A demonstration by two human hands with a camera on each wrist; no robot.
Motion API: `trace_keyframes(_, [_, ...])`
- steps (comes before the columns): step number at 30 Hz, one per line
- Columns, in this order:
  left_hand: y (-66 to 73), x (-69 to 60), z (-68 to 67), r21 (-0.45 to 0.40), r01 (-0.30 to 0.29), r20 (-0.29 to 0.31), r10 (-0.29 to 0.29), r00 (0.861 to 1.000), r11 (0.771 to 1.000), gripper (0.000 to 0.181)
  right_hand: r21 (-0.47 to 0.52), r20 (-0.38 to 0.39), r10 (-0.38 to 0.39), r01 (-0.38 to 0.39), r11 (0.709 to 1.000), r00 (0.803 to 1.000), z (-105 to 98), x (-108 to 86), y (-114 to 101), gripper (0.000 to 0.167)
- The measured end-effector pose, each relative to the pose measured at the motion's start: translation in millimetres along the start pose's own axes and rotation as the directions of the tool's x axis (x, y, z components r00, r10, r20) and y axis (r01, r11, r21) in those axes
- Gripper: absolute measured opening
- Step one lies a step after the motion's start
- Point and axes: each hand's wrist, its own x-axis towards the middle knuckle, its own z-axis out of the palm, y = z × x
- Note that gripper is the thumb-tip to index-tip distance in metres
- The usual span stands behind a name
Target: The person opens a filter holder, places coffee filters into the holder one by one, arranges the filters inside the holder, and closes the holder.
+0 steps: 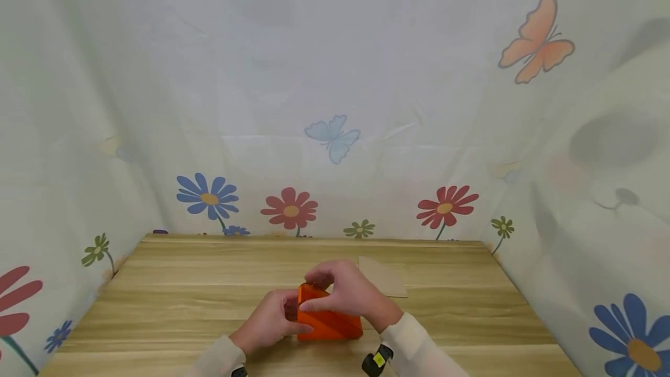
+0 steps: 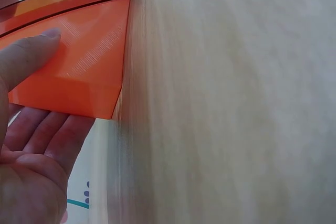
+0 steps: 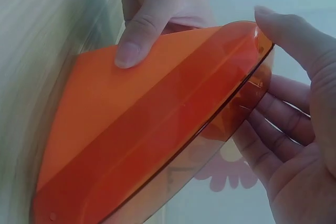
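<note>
An orange wedge-shaped plastic box [image 1: 327,326] stands on the wooden table near its front. Along its sloping side runs a see-through orange lid [image 3: 181,114], which lies against the solid orange body in the right wrist view. My left hand [image 1: 268,316] holds the box at its left side, thumb [image 2: 39,51] on the near face and fingers behind. From above, my right hand [image 1: 349,291] grips the upper corner at the lid, with the thumb [image 3: 291,32] on one side and the fingers on the other.
A flat beige piece [image 1: 384,278], like card, lies on the wooden table [image 1: 209,272] behind my right hand. A white curtain [image 1: 335,63] printed with flowers and butterflies hangs around the table's back and sides.
</note>
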Motion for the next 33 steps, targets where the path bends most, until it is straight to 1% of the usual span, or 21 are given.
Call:
trace_keyframes(6, [-0.9, -0.7, -0.8, -0.009, 0.009, 0.009, -0.009, 1.0, 1.0, 0.045, -0.034, 0.025, 0.003, -0.002, 0.999, 1.0, 0.3, 1.6, -5.4, 0.043])
trace_keyframes(10, [-0.8, -1.1, -0.7, -0.011, 0.011, 0.011, -0.011, 1.0, 1.0, 0.044, -0.064, 0.022, 0.006, -0.005, 0.998, 1.0, 1.8, 2.1, -5.7, 0.041])
trace_keyframes(15, [0.7, -1.9, -0.7, -0.021, 0.02, 0.013, -0.019, 1.0, 1.0, 0.044, -0.075, 0.019, 0.007, -0.006, 0.997, 1.0, 1.5, 1.4, -5.3, 0.041])
trace_keyframes(20, [-0.3, -1.2, -0.1, -0.018, 0.031, 0.016, -0.031, 0.999, 0.999, 0.046, -0.065, 0.015, 0.008, -0.007, 0.998, 1.0, -3.6, -2.4, -6.7, 0.042])
trace_keyframes(24, [-0.2, -0.4, 0.2, -0.027, 0.054, 0.012, -0.054, 0.998, 0.998, 0.046, -0.048, 0.001, -0.016, 0.016, 0.999, 1.0, -8.7, -5.7, -6.1, 0.041])
trace_keyframes(26, [0.3, -0.1, 0.3, -0.036, 0.057, 0.011, -0.056, 0.998, 0.998, 0.046, -0.045, -0.009, -0.022, 0.021, 0.999, 1.0, -11.4, -7.4, -5.5, 0.04])
trace_keyframes(33, [0.7, -1.0, 1.3, -0.032, 0.04, -0.003, -0.04, 0.999, 0.999, 0.045, 0.003, -0.048, -0.009, 0.009, 1.0, 0.999, -19.5, -16.2, -1.1, 0.037])
